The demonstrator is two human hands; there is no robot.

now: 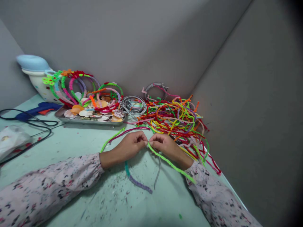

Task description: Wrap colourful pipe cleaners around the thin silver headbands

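Observation:
My left hand (133, 143) and my right hand (165, 145) meet above the table, both closed in a pinch. A bright green pipe cleaner (171, 163) runs from between the fingertips down over my right wrist and sleeve. Below my left hand hangs a curved wire band (138, 183) wrapped in teal and purple. Its bare grey wire end (157, 175) shows under my right hand; the middle is hidden by the hands. Another green pipe cleaner (107, 141) and a dark magenta one (124, 132) lie behind my left hand.
A tangled heap of colourful pipe cleaners (175, 116) lies at the back right, beside coiled grey wire (133, 106). A metal tray (94, 122) holds shells and wrapped headbands. At left are a blue glue gun (33, 112), its black cord, a plastic bag (13, 140) and a white container (40, 83).

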